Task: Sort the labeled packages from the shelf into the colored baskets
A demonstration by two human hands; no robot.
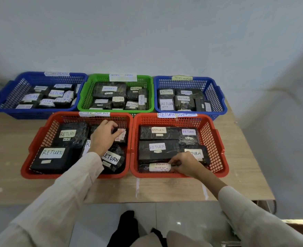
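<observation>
Two hands point(104, 134) inside red baskets point(220, 148).

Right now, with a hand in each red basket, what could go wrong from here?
1. The left hand covers part of a package's label in the left red basket, so it may be misread.
2. The right hand pinches a small package wedged at the front wall of the right red basket; it could slip from the grip.
3. Both baskets look full, so neighbours may shift.
</observation>
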